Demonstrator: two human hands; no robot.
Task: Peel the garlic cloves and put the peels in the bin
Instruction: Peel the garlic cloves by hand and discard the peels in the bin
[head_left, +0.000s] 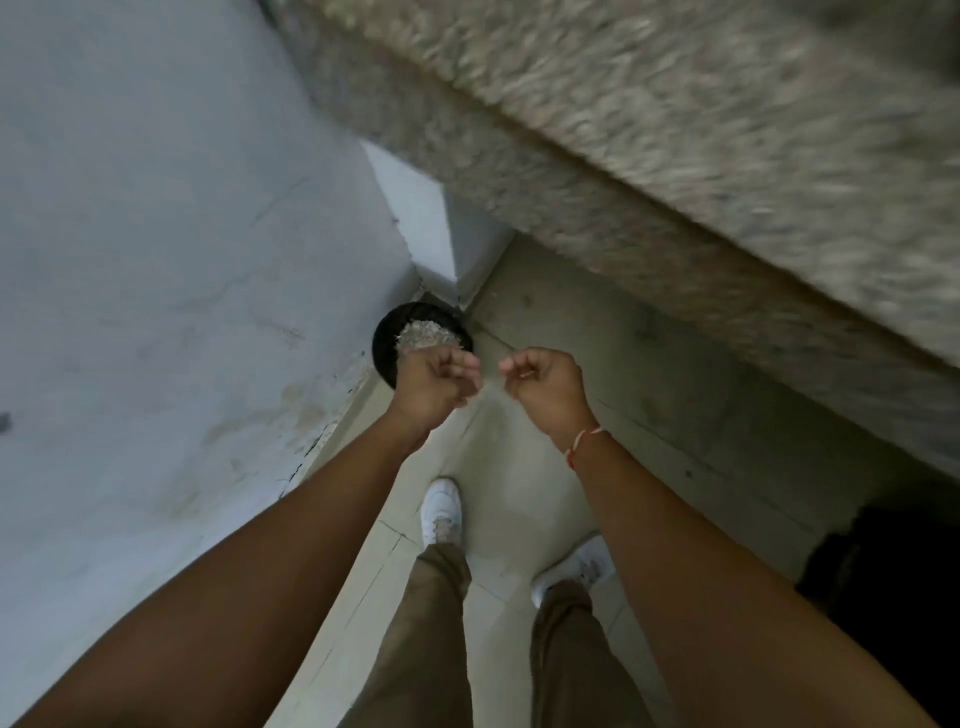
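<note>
At mid-frame we see our left hand (435, 382) and right hand (540, 383) loosely clenched just beside the black bin (387, 332) already heaped with peels (426, 335), whatever they pinch probably papery, feather-light scraps, best cupped rather than pinched.

Bare forearms, no sleeves, thin red-and-white thread bracelet (583, 443) tied round right wrist, no rings or watch visible, olive-khaki trousers (436, 623) w/ loose legs, white sneakers (443, 506), greyish smudges across laces, toes a bit blurred
</note>
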